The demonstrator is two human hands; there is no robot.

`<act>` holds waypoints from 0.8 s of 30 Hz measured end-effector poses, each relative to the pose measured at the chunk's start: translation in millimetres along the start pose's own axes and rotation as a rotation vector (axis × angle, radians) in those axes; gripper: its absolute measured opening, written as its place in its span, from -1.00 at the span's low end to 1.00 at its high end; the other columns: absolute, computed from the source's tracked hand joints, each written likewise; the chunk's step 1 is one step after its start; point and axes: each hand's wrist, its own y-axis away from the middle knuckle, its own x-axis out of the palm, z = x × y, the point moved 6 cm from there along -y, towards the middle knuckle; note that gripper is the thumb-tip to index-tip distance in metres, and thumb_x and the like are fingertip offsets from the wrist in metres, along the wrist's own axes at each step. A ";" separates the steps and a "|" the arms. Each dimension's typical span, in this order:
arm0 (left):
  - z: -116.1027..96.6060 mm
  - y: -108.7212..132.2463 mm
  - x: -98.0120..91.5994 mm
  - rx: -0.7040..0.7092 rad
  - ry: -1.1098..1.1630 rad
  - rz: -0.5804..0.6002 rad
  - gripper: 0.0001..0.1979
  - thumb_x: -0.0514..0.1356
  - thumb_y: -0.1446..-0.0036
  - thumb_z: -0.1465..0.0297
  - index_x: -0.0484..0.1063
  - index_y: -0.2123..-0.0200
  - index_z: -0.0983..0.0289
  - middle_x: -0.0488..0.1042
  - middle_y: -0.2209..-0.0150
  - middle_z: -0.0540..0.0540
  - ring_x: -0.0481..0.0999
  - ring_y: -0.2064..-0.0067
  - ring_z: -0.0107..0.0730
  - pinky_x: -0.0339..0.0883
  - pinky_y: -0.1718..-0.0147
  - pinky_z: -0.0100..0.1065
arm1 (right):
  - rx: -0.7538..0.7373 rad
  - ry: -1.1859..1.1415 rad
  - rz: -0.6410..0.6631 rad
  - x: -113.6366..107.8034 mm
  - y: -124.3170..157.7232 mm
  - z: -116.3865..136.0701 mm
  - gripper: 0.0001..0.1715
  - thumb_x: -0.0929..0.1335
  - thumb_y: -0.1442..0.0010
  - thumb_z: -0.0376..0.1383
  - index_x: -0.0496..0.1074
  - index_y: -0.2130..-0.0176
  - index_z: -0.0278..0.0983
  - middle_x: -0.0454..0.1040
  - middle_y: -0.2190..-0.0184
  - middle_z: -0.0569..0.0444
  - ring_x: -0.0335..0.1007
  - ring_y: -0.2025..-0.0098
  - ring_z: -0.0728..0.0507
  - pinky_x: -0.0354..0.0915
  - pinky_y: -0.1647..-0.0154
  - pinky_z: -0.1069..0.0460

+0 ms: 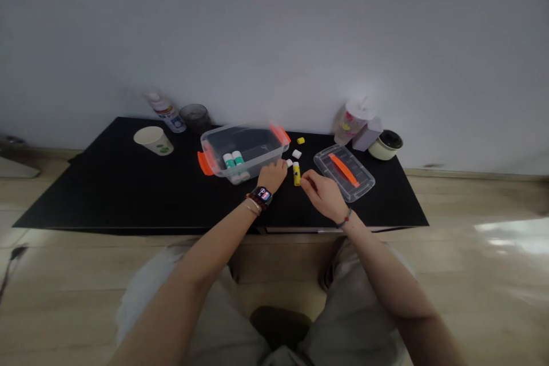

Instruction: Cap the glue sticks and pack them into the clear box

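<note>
My left hand (273, 174) rests on the black table (128, 189) beside a clear box (242, 151) with orange clips; its fingers curl around a small white piece that I cannot name. My right hand (322, 191) lies just right of a yellow glue stick (297, 174), fingers loosely bent, holding nothing I can see. Two green-and-white glue sticks (233, 161) lie inside the box. A white cap (296, 154) and a yellow cap (301, 140) lie loose behind the hands.
The box's clear lid (343, 171) with an orange handle lies at the right. A paper cup (153, 140), a bottle (166, 111) and a dark glass (195, 117) stand back left. A plastic drink cup (354, 120), a pale box (368, 132) and a bowl (386, 144) stand back right.
</note>
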 end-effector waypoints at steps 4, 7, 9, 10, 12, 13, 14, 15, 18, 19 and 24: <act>-12.6 -1.1 20.8 0.110 -0.287 0.032 -0.62 -0.08 -0.32 0.52 0.45 -0.05 0.39 0.45 0.11 0.42 0.50 0.14 0.01 0.30 0.22 -0.11 | 0.011 0.014 -0.005 -3.5 0.3 -3.8 -0.67 0.17 -0.42 -0.11 0.36 0.23 -0.23 0.42 0.48 0.12 0.32 0.46 -0.05 0.07 0.40 0.06; -16.9 3.6 24.0 0.152 -0.455 0.039 -0.61 -0.10 -0.30 0.57 0.43 -0.05 0.45 0.44 0.10 0.44 0.49 0.14 0.00 0.30 0.29 -0.17 | 0.014 0.031 -0.010 -5.3 0.3 -5.6 -0.67 0.17 -0.42 -0.11 0.36 0.23 -0.23 0.43 0.48 0.12 0.33 0.46 -0.06 0.07 0.40 0.06; -17.7 8.9 20.9 0.151 -0.512 0.037 -0.59 -0.12 -0.28 0.61 0.44 -0.02 0.48 0.44 0.10 0.45 0.48 0.12 0.02 0.29 0.30 -0.16 | 0.016 0.044 -0.010 -6.6 0.2 -6.1 -0.67 0.17 -0.42 -0.10 0.37 0.23 -0.23 0.42 0.49 0.12 0.34 0.45 -0.06 0.07 0.40 0.06; -18.3 12.7 17.8 0.149 -0.534 0.030 -0.59 -0.13 -0.27 0.62 0.45 0.00 0.49 0.45 0.10 0.46 0.47 0.10 0.04 0.29 0.28 -0.14 | 0.019 0.050 -0.012 -7.6 -0.1 -6.4 -0.67 0.17 -0.43 -0.11 0.37 0.23 -0.22 0.42 0.49 0.12 0.34 0.44 -0.06 0.07 0.40 0.06; -21.0 23.0 8.0 0.159 -0.566 -0.005 -0.61 -0.11 -0.26 0.61 0.46 0.04 0.51 0.46 0.10 0.46 0.44 0.05 0.08 0.28 0.20 -0.08 | 0.029 0.063 -0.022 -10.8 -1.1 -8.5 -0.67 0.18 -0.42 -0.11 0.37 0.24 -0.22 0.43 0.48 0.12 0.35 0.44 -0.07 0.08 0.40 0.06; -22.7 29.7 1.5 0.167 -0.572 -0.028 -0.64 -0.08 -0.27 0.58 0.47 0.06 0.50 0.46 0.10 0.46 0.43 0.03 0.10 0.27 0.15 -0.05 | 0.040 0.072 -0.033 -13.0 -2.0 -10.7 -0.68 0.18 -0.42 -0.11 0.37 0.25 -0.22 0.43 0.48 0.12 0.35 0.44 -0.07 0.08 0.40 0.06; -24.6 37.4 -6.1 0.175 -0.570 -0.053 -0.67 -0.05 -0.27 0.55 0.46 0.07 0.50 0.46 0.10 0.46 0.41 0.01 0.12 0.25 0.11 -0.02 | 0.055 0.083 -0.048 -15.5 -3.4 -14.1 -0.68 0.19 -0.41 -0.11 0.37 0.26 -0.22 0.43 0.49 0.12 0.34 0.45 -0.07 0.08 0.41 0.06; -26.3 45.7 -14.7 0.179 -0.555 -0.081 -0.69 -0.02 -0.27 0.50 0.46 0.07 0.49 0.46 0.08 0.46 0.40 -0.01 0.14 0.24 0.08 0.00 | 0.074 0.095 -0.066 -17.8 -5.4 -18.6 -0.69 0.20 -0.40 -0.11 0.36 0.27 -0.22 0.42 0.50 0.12 0.34 0.45 -0.07 0.08 0.41 0.06; -26.5 70.2 -40.2 0.143 -0.399 -0.118 -0.73 0.05 -0.28 0.40 0.41 0.05 0.43 0.42 -0.03 0.46 0.39 -0.08 0.17 0.23 0.01 0.04 | 0.140 0.143 -0.127 -22.3 -15.2 -37.4 -0.70 0.23 -0.38 -0.11 0.37 0.28 -0.23 0.41 0.50 0.11 0.33 0.45 -0.08 0.11 0.40 0.05; -24.2 76.5 -44.9 0.112 -0.282 -0.078 -0.74 0.07 -0.28 0.38 0.38 0.04 0.40 0.42 -0.03 0.44 0.41 -0.07 0.14 0.24 0.00 0.03 | 0.156 0.165 -0.142 -22.0 -20.0 -44.2 -0.71 0.24 -0.37 -0.12 0.38 0.28 -0.23 0.42 0.48 0.10 0.34 0.42 -0.10 0.13 0.38 0.05; -16.2 95.2 -24.3 -0.169 0.846 0.376 -0.80 0.10 -0.33 0.25 0.27 0.12 0.25 0.52 0.19 0.18 0.57 0.16 -0.22 0.41 0.12 -0.17 | 0.152 0.294 -0.111 -5.5 -56.8 -66.8 -0.73 0.24 -0.34 -0.25 0.43 0.07 -0.32 0.50 0.22 -0.09 0.39 0.15 -0.21 0.26 0.15 -0.02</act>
